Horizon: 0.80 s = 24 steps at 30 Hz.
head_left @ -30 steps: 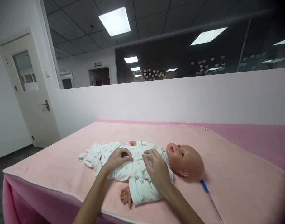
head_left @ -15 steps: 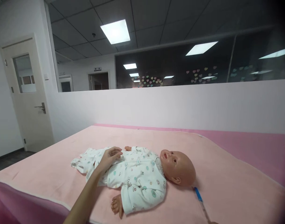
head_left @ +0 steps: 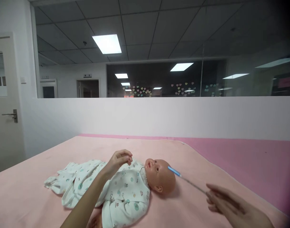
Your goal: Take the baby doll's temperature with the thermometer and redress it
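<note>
The stick [head_left: 188, 180] reaches out from the fingertips of the right hand [head_left: 224, 202], which pinches it by its near end; the hand is blurred, so how the fingers sit on it cannot be told in detail. Ahead of that grip, towards the left hand, lies a doll [head_left: 125, 186] on its back, its bald head [head_left: 161, 177] nearest the stick. The far tip overlaps the side of the head in this view (whether the two touch cannot be told). Under the stick and the grip spreads a peach sheet [head_left: 190, 209], with a pink cover [head_left: 232, 158] beyond it and a low white wall [head_left: 159, 117] behind. The left hand [head_left: 121, 161], well apart from the grip, is over the doll's patterned white clothes, fingers loosely bent with a small gap to the thumb and nothing visible between them; its forearm hides part of the doll's body. The stick itself is thin and straight, slanting up and away from the grip, with a greyish shaft and a thicker, bright blue far end [head_left: 174, 171].
</note>
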{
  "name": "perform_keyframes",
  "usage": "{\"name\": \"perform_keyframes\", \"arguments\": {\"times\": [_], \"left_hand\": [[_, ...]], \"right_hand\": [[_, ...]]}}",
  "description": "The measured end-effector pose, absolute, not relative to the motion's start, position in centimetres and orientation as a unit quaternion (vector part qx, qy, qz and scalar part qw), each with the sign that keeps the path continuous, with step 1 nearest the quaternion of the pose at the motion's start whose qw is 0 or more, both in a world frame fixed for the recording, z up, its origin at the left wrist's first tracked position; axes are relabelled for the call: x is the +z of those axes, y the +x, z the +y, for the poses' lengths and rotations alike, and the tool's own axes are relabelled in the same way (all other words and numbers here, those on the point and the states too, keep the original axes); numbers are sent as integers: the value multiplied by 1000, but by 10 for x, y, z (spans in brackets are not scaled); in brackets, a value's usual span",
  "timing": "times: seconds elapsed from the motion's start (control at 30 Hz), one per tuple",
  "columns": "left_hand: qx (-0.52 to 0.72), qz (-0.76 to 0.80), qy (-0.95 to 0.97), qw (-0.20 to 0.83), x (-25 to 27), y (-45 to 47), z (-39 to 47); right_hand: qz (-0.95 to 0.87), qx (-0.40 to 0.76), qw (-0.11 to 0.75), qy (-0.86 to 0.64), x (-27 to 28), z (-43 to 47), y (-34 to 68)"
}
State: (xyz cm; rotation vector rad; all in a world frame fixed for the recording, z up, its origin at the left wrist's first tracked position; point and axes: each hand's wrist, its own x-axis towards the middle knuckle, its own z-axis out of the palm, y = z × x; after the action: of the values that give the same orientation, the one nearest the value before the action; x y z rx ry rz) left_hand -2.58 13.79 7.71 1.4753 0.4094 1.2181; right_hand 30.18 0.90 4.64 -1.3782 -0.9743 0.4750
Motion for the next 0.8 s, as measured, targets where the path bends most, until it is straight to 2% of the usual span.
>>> {"name": "perform_keyframes", "arguments": {"times": [0.13, 0.23, 0.37, 0.47, 0.8], "left_hand": [[533, 190, 552, 612, 42, -16, 158], [581, 148, 468, 649, 30, -23, 165], [641, 55, 355, 679, 33, -36, 163], [659, 26, 300, 689, 36, -39, 162], [680, 72, 285, 672, 36, -36, 161]], "right_hand": [[-487, 190, 711, -471, 115, 45, 248], [-540, 286, 701, -368, 129, 88, 196], [-548, 372, 689, -294, 108, 128, 153], [-532, 385, 694, -295, 86, 134, 138], [-523, 257, 733, -351, 54, 129, 115]]}}
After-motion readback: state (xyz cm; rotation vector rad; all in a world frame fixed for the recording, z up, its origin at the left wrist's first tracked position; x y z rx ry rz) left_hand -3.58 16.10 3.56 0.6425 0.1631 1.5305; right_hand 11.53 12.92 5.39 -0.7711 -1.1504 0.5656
